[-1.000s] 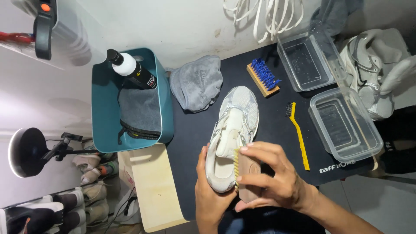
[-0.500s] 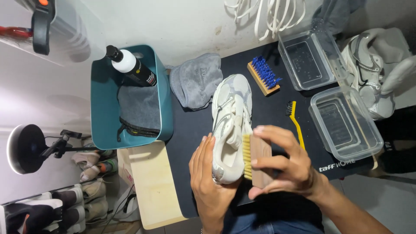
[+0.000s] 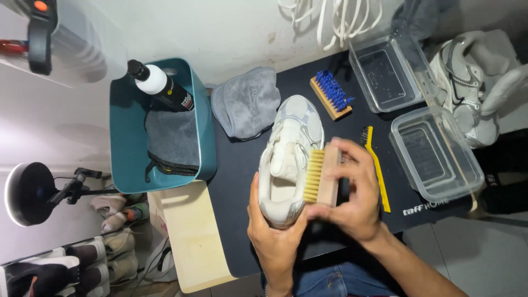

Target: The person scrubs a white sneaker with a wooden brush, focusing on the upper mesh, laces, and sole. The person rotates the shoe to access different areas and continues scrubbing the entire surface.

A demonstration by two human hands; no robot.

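White mesh sneaker (image 3: 286, 159), heel cupped in the left hand (image 3: 270, 234) over the black worktop (image 3: 242, 170), mid-scrub: right hand's (image 3: 355, 192) grip clamped on a wooden straw-bristled brush (image 3: 322, 176), needing short steady strokes next.

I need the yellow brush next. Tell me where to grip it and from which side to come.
Grip the yellow brush by its long thin handle, near the middle, coming from above on its right, between it and the clear tub. It lies flat on the black mat, dark bristle head at the far end. The right hand with the wooden brush crowds its left side.
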